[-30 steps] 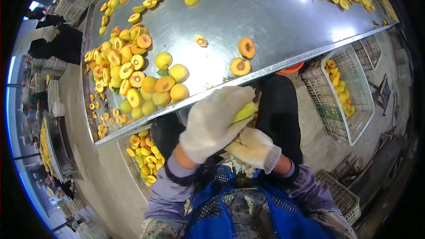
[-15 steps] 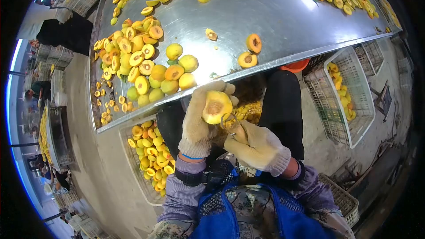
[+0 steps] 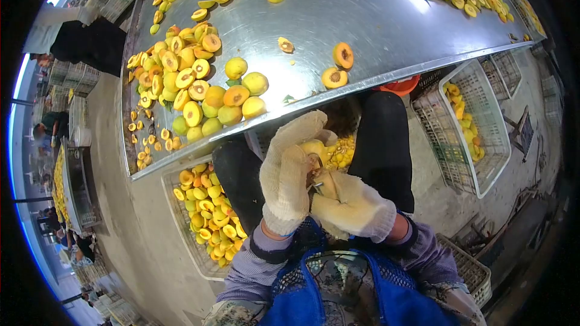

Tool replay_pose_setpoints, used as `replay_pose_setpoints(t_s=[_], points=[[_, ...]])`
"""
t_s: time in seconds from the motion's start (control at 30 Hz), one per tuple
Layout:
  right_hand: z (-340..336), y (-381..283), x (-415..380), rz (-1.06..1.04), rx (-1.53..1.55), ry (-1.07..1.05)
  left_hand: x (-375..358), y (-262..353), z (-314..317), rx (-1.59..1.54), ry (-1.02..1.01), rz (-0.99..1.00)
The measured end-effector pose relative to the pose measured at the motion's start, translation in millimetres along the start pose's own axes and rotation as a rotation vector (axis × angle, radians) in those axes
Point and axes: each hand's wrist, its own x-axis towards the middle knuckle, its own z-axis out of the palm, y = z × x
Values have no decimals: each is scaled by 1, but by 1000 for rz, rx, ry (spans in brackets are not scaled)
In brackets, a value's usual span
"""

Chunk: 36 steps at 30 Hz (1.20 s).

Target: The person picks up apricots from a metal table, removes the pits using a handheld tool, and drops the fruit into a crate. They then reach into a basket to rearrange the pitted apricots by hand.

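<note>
My left hand (image 3: 286, 175), in a cream knit glove, is closed around a yellow peach half (image 3: 313, 147), most of which its fingers hide. My right hand (image 3: 356, 206), gloved too, grips a small pitting tool with a looped metal end (image 3: 315, 168). The loop is at the lower side of the peach half, where brownish pit flesh shows. Both hands meet over my lap, just below the edge of the metal table (image 3: 362, 18). Under them lie yellow peach pieces (image 3: 341, 154), partly hidden.
A heap of cut peaches (image 3: 187, 72) covers the table's left side, with two halves (image 3: 338, 66) near its front edge. A crate of peach halves (image 3: 211, 217) stands at my left, and a white crate (image 3: 477, 127) at my right. A red basin (image 3: 402, 86) shows under the table.
My left hand has turned the peach half, so its cut face no longer shows fully. The hand has shifted right and closer to the tool; my right hand has barely moved.
</note>
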Motion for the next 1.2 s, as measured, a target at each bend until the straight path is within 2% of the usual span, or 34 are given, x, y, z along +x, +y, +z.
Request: replay_pose_setpoints(t_s=[0.03, 0.07, 0.13, 0.17, 0.23, 0.27, 0.33, 0.37, 0.43, 0.47, 0.53, 0.63, 0.67, 0.73, 0.77, 0.83, 0.87, 0.9, 0.97, 1.0, 1.07, 1.1, 1.13, 1.17, 1.2], points=[[-3, -4, 0, 326, 299, -147, 1, 1, 0, 107, -23, 57], [-2, -3, -1, 326, 298, -146, 2, 3, 0, 107, -25, 57], [4, 2, -6, 136, 498, -81, 4, 9, 0, 98, -59, 54], [1, 2, -5, 136, 497, -80, 5, 8, -1, 98, -60, 55], [-8, 4, -4, 291, 629, -306, 6, 7, -4, 240, -110, 224], [-9, 5, -6, 290, 629, -304, 9, 13, -7, 239, -111, 224], [-8, 11, -10, 376, 846, -370, 17, 32, -12, 202, -311, -203], [-9, 20, -10, 377, 847, -369, 19, 33, -13, 202, -311, -204], [-8, 35, -8, 427, 1217, -543, 20, 32, -13, 298, -384, 65], [-8, 36, -12, 434, 1222, -540, 17, 29, -13, 295, -383, 56], [-12, 23, -12, 303, 901, -439, 10, 18, -11, 252, -276, 253], [-2, 42, -18, 229, 731, -350, 11, 10, -7, 172, -196, 328], [-1, 51, -21, 226, 729, -351, 15, 10, -10, 173, -196, 332], [-2, 59, -27, -92, 723, -359, 24, 10, -15, 337, -376, 516], [0, 60, -27, -88, 723, -357, 22, 14, -13, 333, -375, 513], [4, 47, -16, 137, 1747, -681, 19, 33, -5, 64, -352, -62], [4, 50, -18, 137, 1745, -683, 18, 36, -4, 170, -363, 53], [5, 56, -23, 195, 1736, -634, 16, 28, -3, 171, -364, 52], [4, 54, -26, 256, 1722, -585, 9, 5, -1, 93, -216, 402], [2, 44, -26, 317, 1721, -558, 10, 7, -1, 91, -215, 406], [1, 35, -18, 389, 1714, -537, 10, 13, -1, 66, -297, 178], [0, 32, -8, 524, 1884, -848, 10, 11, -1, 67, -289, 181], [-1, 30, -2, 658, 2029, -1174, 11, 7, 1, -323, -169, -177], [-4, 30, -3, 660, 2022, -1179, 12, 5, 2, -711, -41, -532], [-10, 30, -6, 521, 1474, -998, 10, 9, -4, -689, -68, -535]])
